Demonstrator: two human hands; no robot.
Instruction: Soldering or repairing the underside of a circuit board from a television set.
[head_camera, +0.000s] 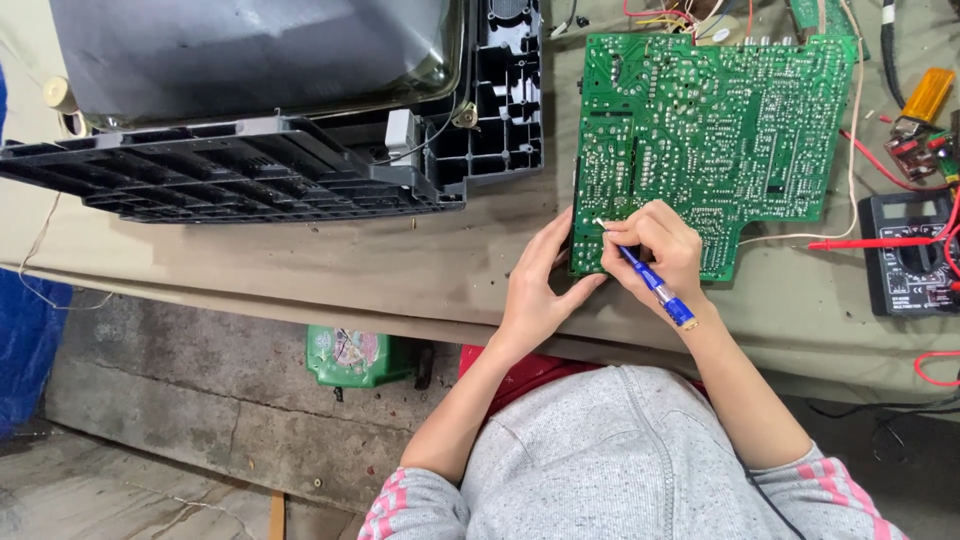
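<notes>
A large green circuit board (712, 130) lies solder side up on the cloth-covered bench. My right hand (662, 250) grips a blue pen-shaped tool (655, 288), its pale tip touching the board near the lower left corner. My left hand (538, 285) rests at the board's lower left edge, thumb against the corner, fingers apart, steadying it.
A tube television (270, 110) in a dark plastic frame lies face down at the left. A black multimeter (908, 255) with red leads (860, 243) sits at the right, beside an orange part (928, 95). A green box (355, 355) stands on the floor below the bench edge.
</notes>
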